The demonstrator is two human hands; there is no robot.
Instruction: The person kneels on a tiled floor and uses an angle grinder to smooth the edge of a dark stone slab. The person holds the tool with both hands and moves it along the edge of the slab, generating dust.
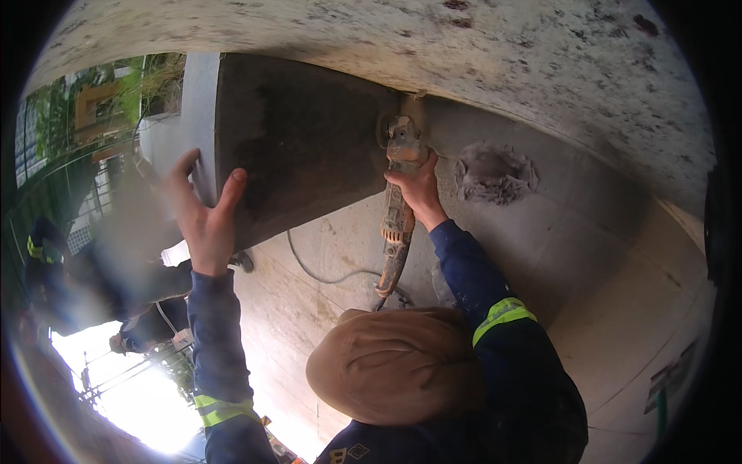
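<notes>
My right hand is wrapped round the body of a dusty orange and black angle grinder. The grinder's head is up at the inner corner, where the dark grey block meets the grey surface beside it; its disc shows only in part. My left hand spans the block's pale left edge, thumb and fingers spread apart and holding nothing. Whether it touches the block I cannot tell. From the grinder's lower end a grey power cable curves over the pale floor.
A crumpled grey lump sticks out right of the grinder. Speckled stone spans the top. My bent knee in brown cloth is close below the grinder. At the left, a blurred person in dark clothes is near the block; another person is farther off.
</notes>
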